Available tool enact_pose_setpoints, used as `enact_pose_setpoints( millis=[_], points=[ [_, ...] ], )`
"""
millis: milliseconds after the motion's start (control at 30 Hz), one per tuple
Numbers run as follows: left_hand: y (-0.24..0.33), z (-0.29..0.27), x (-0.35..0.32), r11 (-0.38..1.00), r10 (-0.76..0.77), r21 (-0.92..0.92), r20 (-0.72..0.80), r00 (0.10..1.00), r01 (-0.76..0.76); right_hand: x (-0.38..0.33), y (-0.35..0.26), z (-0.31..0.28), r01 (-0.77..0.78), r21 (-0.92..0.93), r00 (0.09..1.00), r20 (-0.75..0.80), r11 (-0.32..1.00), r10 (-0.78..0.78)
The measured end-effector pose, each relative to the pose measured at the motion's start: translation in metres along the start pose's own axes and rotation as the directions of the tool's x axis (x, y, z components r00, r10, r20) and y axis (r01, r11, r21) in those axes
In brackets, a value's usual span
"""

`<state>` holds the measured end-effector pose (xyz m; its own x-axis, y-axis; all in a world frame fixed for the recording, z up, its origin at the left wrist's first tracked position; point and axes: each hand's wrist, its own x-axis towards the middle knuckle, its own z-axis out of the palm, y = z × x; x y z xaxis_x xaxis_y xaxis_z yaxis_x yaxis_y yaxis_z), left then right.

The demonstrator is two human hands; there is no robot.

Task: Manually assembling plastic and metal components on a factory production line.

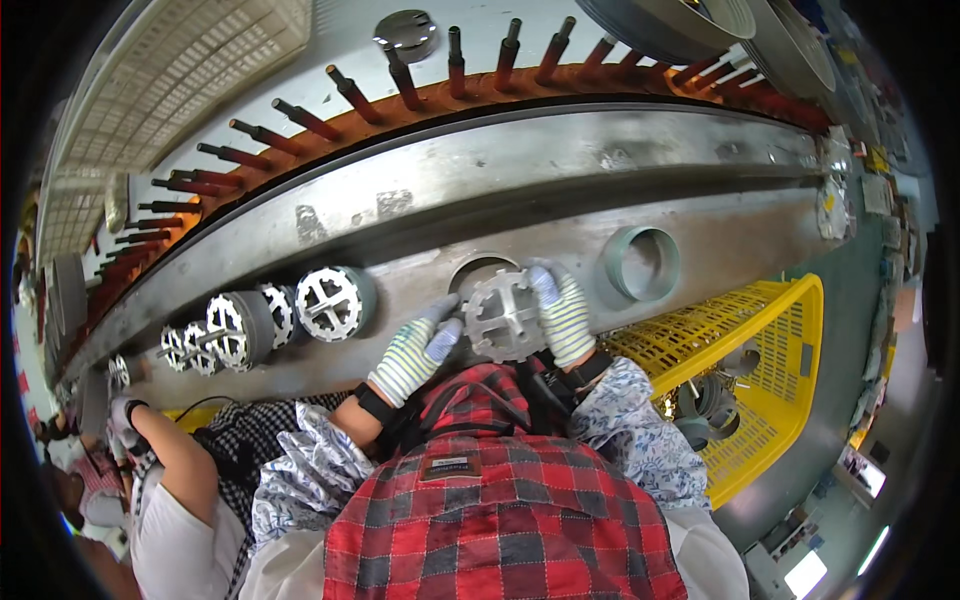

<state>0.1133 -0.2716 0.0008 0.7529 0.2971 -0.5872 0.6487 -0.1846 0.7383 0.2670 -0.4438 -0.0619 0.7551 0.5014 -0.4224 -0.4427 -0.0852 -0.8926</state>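
A silver metal disc (503, 317) with a notched rim and cross-shaped spokes is tilted up in front of me. My right hand (562, 318), in a striped glove, grips its right edge with the fingers on the rim. The gloved fingertips of my left hand (415, 348) close in at the disc's left edge. Just behind the disc, a grey ring (484, 264) shows only its upper part. On the metal bench to the left, a short cylinder (336, 303) with a similar spoked face lies near my left hand. An open greenish ring (643, 264) stands to the right.
Several more spoked cylinders (240, 330) line the metal bench (570, 225) at left. A yellow basket (808, 370) holding rings is at my right. Beyond the bench's raised rail (520, 138) runs a row of upright pegs (457, 75). A co-worker's arm (180, 450) is at the left.
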Motion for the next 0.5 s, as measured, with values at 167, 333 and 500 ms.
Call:
enact_pose_setpoints(
  millis=[167,333,500],
  points=[
    [-0.022,0.003,0.015,0.971,0.142,0.209,-0.111,0.984,-0.117,0.000,0.023,0.030,0.111,-0.243,0.991,-0.049,0.964,-0.126],
    [-0.009,0.011,0.024,0.930,0.004,0.366,-0.127,0.992,0.043,0.008,0.050,0.036,0.170,-0.393,0.970,-0.097,0.904,-0.225],
    [-0.018,0.012,0.037,0.912,-0.075,0.394,-0.118,0.990,0.116,0.017,0.064,0.040,0.104,-0.338,0.987,-0.079,0.935,-0.138]
  ],
)
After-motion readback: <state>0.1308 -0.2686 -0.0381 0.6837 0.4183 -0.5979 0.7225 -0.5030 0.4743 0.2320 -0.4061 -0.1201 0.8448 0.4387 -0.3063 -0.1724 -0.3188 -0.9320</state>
